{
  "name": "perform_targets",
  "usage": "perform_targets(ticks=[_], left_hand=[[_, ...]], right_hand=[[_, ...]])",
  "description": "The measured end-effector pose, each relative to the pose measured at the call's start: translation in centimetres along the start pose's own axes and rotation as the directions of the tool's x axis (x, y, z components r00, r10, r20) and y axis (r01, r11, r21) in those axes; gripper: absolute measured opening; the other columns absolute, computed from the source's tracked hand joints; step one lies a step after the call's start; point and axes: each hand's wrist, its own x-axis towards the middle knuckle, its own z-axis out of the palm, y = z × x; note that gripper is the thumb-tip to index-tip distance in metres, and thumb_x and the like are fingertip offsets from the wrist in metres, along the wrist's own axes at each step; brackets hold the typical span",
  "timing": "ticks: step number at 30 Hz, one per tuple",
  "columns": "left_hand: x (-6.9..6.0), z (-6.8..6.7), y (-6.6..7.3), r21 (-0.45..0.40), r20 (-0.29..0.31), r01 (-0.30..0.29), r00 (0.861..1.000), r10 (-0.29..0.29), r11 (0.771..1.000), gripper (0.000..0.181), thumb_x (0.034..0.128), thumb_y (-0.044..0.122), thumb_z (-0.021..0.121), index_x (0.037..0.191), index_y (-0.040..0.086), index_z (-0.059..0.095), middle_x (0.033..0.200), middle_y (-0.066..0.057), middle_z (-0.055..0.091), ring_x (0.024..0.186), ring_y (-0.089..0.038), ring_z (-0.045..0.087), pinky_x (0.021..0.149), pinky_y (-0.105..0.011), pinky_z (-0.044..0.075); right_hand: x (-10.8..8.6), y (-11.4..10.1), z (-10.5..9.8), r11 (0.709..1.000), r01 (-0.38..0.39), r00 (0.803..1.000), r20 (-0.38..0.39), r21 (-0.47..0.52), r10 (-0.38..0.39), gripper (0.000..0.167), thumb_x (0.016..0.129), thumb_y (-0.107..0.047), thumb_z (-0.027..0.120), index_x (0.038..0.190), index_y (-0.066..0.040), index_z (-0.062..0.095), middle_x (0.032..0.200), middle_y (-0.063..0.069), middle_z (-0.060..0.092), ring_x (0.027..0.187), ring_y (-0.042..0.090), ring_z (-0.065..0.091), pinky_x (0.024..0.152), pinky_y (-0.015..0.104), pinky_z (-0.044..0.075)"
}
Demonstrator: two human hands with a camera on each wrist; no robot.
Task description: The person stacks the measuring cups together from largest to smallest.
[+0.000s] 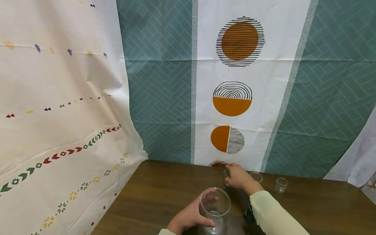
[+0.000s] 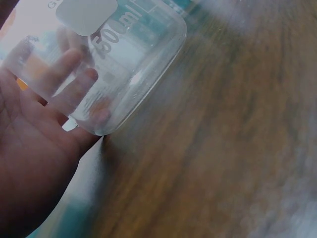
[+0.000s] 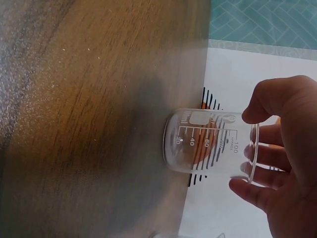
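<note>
the left hand (image 1: 194, 211) grips the large glass beaker (image 1: 221, 209), well forward of the back edge of the table (image 1: 164, 186). the right hand (image 1: 240, 178) grips the 100 ml beaker (image 3: 210, 144) by its rim, near that edge. farther right stand a glass vessel (image 1: 256, 177), partly hidden, and a small beaker (image 1: 281, 185).
</note>
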Motion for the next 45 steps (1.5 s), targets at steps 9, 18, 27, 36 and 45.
perform_targets(ticks=[9,18,27,36,45], left_hand=[[0.0,-0.1,-0.1,-0.002,0.003,0.022,1.0,-0.022,1.0,0.091,0.0773,0.011,0.081,0.148,0.022,0.025,0.149,-0.013,0.042,0.14,-0.024,0.038,0.112,-0.029,0.035],[0.1,-0.2,0.0,0.019,0.0,0.049,0.999,-0.049,0.999,0.091,0.0771,0.011,0.081,0.148,0.025,0.025,0.149,-0.013,0.042,0.14,-0.027,0.038,0.111,-0.03,0.036],[0.1,-0.2,0.0,0.012,0.001,0.05,0.999,-0.05,0.999,0.091,0.0773,0.011,0.081,0.149,0.025,0.025,0.149,-0.014,0.041,0.14,-0.028,0.038,0.111,-0.03,0.036],[0.1,-0.2,-0.1,0.017,0.008,0.035,0.999,-0.035,0.999,0.091,0.0777,0.012,0.081,0.149,0.024,0.025,0.149,-0.013,0.041,0.14,-0.026,0.038,0.111,-0.029,0.035],[0.1,-0.2,-0.3,0.001,0.01,0.032,0.999,-0.032,0.999,0.09,0.0781,0.01,0.08,0.149,0.023,0.025,0.15,-0.014,0.041,0.141,-0.026,0.037,0.11,-0.027,0.035]], right_hand=[[-0.2,0.0,-0.1,1.0,0.009,1.0,-0.005,-0.001,-0.009,0.053,0.08,-0.016,0.065,0.125,0.011,0.057,0.124,0.024,0.058,0.112,0.039,0.057,0.098,0.051,0.046],[-0.3,0.2,-0.1,1.0,0.02,1.0,-0.024,-0.013,-0.02,0.054,0.078,-0.018,0.065,0.122,0.012,0.058,0.119,0.024,0.06,0.109,0.039,0.057,0.096,0.05,0.047],[-0.6,0.1,-0.2,1.0,0.009,1.0,-0.016,0.0,-0.009,0.054,0.077,-0.019,0.068,0.122,0.01,0.059,0.117,0.022,0.06,0.106,0.036,0.058,0.095,0.049,0.048],[-1.0,0.2,-0.2,1.0,0.015,1.0,-0.012,-0.004,-0.015,0.054,0.078,-0.019,0.068,0.123,0.01,0.059,0.119,0.022,0.06,0.106,0.036,0.059,0.094,0.049,0.048],[-1.3,0.0,-0.2,1.0,0.003,1.0,-0.01,0.004,-0.003,0.054,0.077,-0.02,0.07,0.123,0.008,0.06,0.116,0.02,0.06,0.103,0.033,0.059,0.092,0.048,0.049]])
